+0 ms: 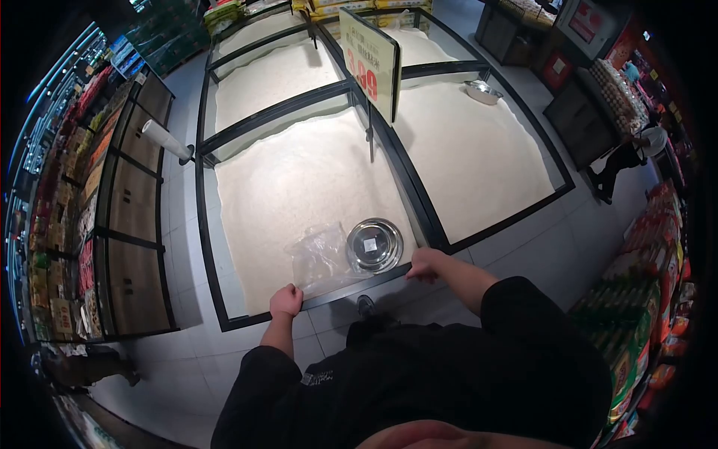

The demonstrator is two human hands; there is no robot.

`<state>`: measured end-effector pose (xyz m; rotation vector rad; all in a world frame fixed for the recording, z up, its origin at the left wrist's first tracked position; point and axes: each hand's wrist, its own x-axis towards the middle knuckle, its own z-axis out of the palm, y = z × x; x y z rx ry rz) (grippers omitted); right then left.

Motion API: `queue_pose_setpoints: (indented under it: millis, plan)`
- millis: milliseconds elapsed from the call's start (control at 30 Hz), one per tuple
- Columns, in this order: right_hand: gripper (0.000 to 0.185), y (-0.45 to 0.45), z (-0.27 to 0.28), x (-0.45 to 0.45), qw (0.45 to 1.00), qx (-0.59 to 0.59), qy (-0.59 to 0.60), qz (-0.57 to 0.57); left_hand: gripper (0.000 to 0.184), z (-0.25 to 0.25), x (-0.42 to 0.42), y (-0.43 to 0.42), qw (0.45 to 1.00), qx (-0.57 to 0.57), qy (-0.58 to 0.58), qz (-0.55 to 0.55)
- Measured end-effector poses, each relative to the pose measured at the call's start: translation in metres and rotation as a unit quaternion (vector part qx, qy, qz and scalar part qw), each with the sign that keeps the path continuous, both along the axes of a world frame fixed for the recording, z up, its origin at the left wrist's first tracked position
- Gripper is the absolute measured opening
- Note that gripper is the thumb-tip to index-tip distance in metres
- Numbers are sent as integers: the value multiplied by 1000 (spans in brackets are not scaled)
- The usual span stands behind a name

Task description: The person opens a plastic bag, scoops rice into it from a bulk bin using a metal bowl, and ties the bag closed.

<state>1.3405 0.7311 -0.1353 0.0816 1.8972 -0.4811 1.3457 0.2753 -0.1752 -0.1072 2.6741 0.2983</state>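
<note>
A clear plastic bag [320,254] lies spread over the white rice-like grain [299,179] at the near end of a black-framed bin. My left hand [286,301] is closed at the bag's near left corner, by the bin's front rim [351,290]. Right of the bag, a shiny round metal bowl [375,245] rests on the grain with a small white label inside. My right hand [425,265] is closed in a fist near the front rim, just right of the bowl. Its fingers point down, and whatever they may hold is hidden.
A price sign [370,63] stands on the divider between bins. Another metal bowl [483,92] sits in the right bin. At left are a roll of bags [166,139] and produce shelves [123,194]. A person [636,153] is at far right, near stacked packages [636,329].
</note>
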Motion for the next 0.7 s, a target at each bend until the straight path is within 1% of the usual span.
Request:
queue_pose_setpoints:
  millis: [167,233,433,700]
  plan:
    - [53,1,-6,0,1000,-8,5,-5,43,-3,0,-2,1000,7,3,0]
    - [49,2,-3,0,1000,-6,8,-16,43,-3,-1,-3,1000,2,5,3]
    - [46,1,11,3,999,-12,15,-41,42,-1,-2,1,1000,-12,3,0]
    - [40,-3,18,-1,1000,11,-15,-23,39,-7,-1,-1,1000,-5,12,-7]
